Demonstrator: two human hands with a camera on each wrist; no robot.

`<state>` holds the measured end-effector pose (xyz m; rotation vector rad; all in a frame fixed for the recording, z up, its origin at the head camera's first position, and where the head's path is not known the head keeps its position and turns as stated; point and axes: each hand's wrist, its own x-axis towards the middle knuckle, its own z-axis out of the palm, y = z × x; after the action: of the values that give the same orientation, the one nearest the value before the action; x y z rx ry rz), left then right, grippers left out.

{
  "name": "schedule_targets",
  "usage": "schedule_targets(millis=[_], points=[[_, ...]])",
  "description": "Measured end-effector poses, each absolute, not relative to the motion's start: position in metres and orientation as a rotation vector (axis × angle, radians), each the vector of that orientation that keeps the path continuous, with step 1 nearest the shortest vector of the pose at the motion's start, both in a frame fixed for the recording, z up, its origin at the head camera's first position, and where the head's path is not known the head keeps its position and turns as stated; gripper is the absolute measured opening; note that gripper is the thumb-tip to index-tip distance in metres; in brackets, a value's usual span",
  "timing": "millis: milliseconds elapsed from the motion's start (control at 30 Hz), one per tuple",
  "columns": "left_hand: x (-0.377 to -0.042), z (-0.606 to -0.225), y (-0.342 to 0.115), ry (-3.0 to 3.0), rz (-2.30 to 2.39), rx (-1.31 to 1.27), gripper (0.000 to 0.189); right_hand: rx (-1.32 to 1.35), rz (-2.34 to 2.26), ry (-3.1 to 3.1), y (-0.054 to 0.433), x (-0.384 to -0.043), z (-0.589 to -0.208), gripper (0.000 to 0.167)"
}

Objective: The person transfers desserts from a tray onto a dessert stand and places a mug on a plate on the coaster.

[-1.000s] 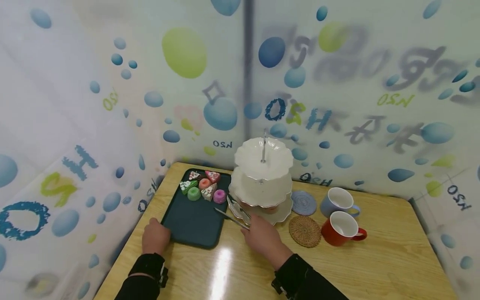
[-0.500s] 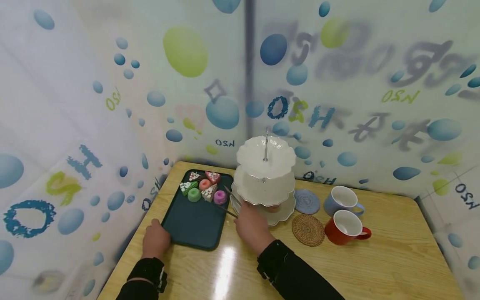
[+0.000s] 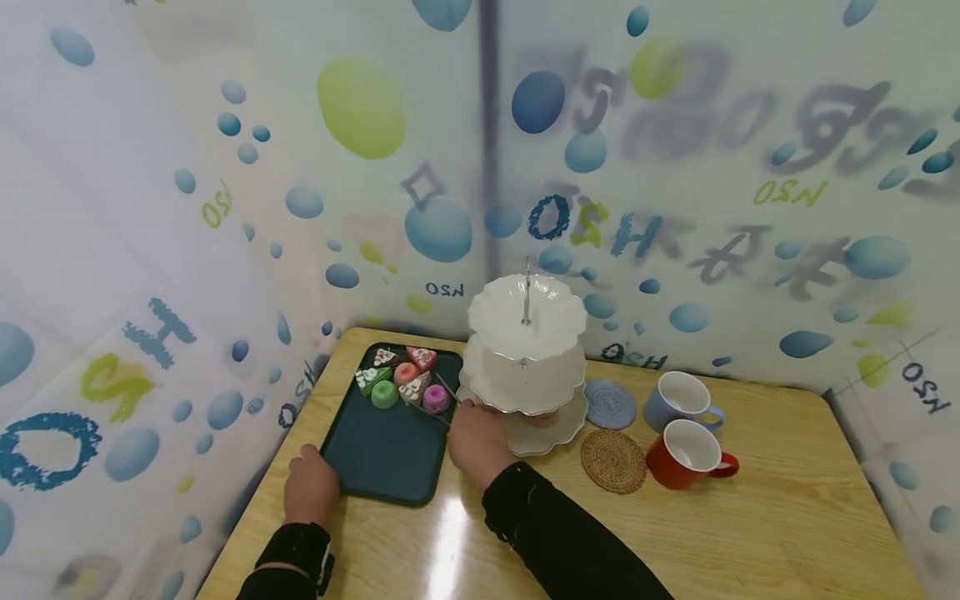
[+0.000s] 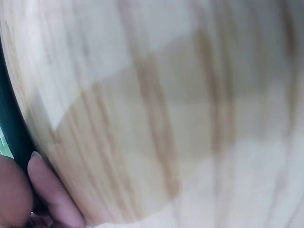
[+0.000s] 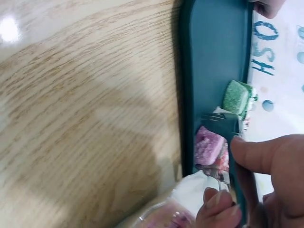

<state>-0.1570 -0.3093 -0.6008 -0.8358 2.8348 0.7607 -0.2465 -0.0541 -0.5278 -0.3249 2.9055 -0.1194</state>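
- A tiered white stand (image 3: 491,377) rises beside a dark tray (image 3: 382,458).
- The left hand (image 3: 311,485) grips the tray's rim; the right hand (image 3: 477,440) clasps metal tongs (image 5: 227,124).
- On the tray, a purple sweet (image 3: 436,399) sits between the tong ends.

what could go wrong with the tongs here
The right hand works right beside the tiered stand, so lifting the tongs could bump its plates. The purple piece sits close to the white-topped wedge, which might get nudged too. The left hand is at the tray edge; a tug could shift everything.
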Motion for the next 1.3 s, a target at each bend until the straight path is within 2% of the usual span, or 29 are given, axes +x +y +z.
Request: schedule_targets(millis=[200, 433, 733, 1300], points=[[-0.158, -0.603, -0.311, 2.853, 0.727, -0.811, 0.032, -0.339, -0.204, 2.894, -0.055, -0.252, -0.536, 0.044], [-0.158, -0.601, -0.309, 2.860, 0.730, -0.801, 0.033, -0.377, -0.272, 2.908, -0.052, -0.253, -0.543, 0.028], [-0.157, -0.601, -0.308, 2.855, 0.731, -0.816, 0.033, -0.467, -0.306, 2.925, -0.046, -0.245, -0.539, 0.031], [-0.157, -0.603, -0.312, 2.827, 0.769, -0.811, 0.034, -0.453, -0.367, 2.916, -0.038, -0.233, -0.529, 0.032]])
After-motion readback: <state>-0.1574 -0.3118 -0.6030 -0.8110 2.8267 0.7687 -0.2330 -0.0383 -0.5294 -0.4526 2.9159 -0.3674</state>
